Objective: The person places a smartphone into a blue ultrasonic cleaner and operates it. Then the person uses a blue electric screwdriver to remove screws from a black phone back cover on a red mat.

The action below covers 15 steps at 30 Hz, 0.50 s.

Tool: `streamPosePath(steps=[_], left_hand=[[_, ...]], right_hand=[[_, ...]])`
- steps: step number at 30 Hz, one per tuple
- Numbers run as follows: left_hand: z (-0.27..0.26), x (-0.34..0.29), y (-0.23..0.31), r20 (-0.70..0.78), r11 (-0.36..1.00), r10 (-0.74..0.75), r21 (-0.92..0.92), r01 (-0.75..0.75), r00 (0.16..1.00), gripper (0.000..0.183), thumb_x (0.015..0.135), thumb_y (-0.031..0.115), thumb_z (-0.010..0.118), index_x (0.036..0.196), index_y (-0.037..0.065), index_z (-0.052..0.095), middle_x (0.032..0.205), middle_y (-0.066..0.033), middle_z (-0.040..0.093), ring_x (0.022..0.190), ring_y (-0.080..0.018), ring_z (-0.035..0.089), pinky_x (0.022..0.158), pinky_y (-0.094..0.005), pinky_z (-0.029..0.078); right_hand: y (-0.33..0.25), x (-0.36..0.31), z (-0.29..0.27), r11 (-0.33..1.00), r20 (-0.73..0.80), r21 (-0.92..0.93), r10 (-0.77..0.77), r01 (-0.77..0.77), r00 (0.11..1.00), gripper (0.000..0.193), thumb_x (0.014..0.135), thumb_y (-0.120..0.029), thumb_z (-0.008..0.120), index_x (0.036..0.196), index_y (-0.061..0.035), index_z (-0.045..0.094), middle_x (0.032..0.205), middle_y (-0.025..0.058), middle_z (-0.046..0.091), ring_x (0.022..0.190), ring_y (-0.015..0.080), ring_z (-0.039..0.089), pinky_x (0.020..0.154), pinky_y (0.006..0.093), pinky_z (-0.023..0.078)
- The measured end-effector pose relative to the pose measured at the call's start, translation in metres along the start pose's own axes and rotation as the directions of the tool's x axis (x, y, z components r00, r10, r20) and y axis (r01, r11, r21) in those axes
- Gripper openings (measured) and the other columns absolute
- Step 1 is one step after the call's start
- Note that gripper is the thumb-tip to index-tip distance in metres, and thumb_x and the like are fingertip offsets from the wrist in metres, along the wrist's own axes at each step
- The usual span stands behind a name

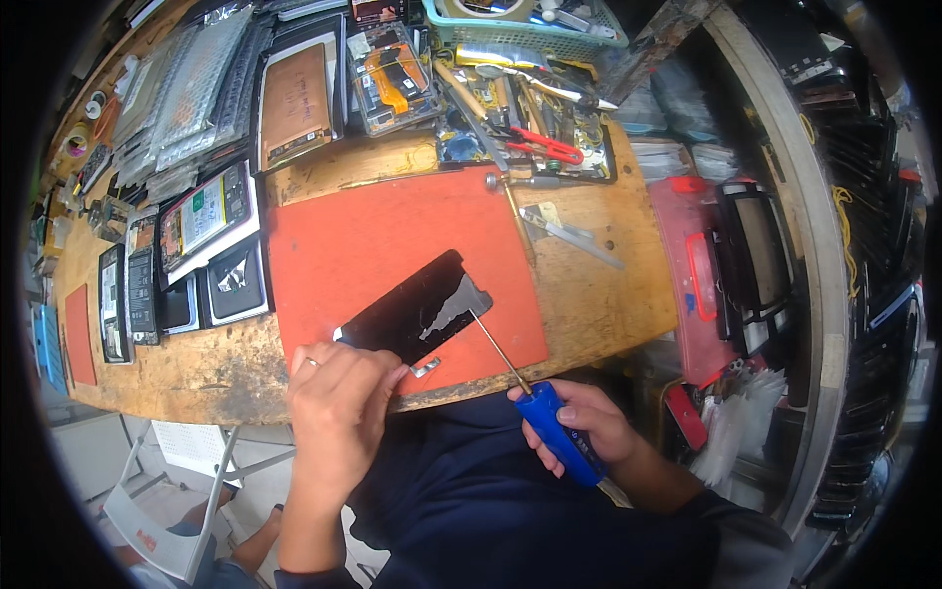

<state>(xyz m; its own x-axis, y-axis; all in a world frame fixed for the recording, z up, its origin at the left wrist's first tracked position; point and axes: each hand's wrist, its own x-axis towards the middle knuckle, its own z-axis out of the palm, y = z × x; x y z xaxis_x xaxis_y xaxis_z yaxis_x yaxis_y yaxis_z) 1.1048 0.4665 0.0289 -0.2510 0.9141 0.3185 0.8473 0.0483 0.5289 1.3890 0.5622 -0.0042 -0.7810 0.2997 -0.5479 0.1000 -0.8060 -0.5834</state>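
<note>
A black phone-sized panel point(400, 312) lies slanted on the orange-red mat point(392, 221), with a ragged grey patch point(450, 307) near its right end. My left hand point(339, 398) is closed, its fingertips pinching at the panel's lower left edge. A small shiny silver piece point(426, 367) shows just right of those fingertips; whether they touch it I cannot tell. In my right hand point(589, 424) is a blue-handled tool point(563, 432) with a thin metal shaft. Its tip touches or hovers at the grey patch's edge.
Several opened tablets and phones point(211, 221) stand stacked at the left, near bubble-wrapped packs point(201, 83). Behind the mat are hand tools, red-handled pliers point(548, 147) and a green basket point(530, 29). A red case point(692, 285) stands right of the wooden bench point(613, 245).
</note>
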Motion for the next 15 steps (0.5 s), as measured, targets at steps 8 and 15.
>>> streamPosePath(steps=[8, 15], left_hand=[[-0.002, 0.000, 0.004, 0.013, 1.000, 0.012, 0.028, -0.012, 1.000, 0.010, 0.079, 0.004, 0.078, 0.086, 0.007, 0.073, 0.080, -0.0034, 0.067, 0.075, -0.0243, 0.061, 0.073, -0.0380, 0.042], [-0.005, -0.008, 0.007, 0.027, 0.999, 0.017, 0.050, -0.019, 0.999, 0.007, 0.079, 0.009, 0.078, 0.083, 0.012, 0.072, 0.083, -0.0006, 0.065, 0.082, -0.0223, 0.060, 0.074, -0.0374, 0.041]], right_hand=[[0.007, -0.001, -0.007, 0.989, 0.047, 0.118, -0.094, 0.088, 0.994, 0.060, 0.101, -0.025, 0.051, 0.148, 0.0093, 0.037, 0.102, 0.0185, 0.064, 0.075, 0.0197, 0.067, 0.062, 0.0307, 0.060], [0.012, -0.014, 0.008, 0.964, 0.041, 0.192, -0.196, 0.185, 0.980, 0.063, 0.101, -0.028, 0.053, 0.150, 0.0069, 0.036, 0.101, 0.0176, 0.062, 0.075, 0.0186, 0.066, 0.063, 0.0295, 0.059]])
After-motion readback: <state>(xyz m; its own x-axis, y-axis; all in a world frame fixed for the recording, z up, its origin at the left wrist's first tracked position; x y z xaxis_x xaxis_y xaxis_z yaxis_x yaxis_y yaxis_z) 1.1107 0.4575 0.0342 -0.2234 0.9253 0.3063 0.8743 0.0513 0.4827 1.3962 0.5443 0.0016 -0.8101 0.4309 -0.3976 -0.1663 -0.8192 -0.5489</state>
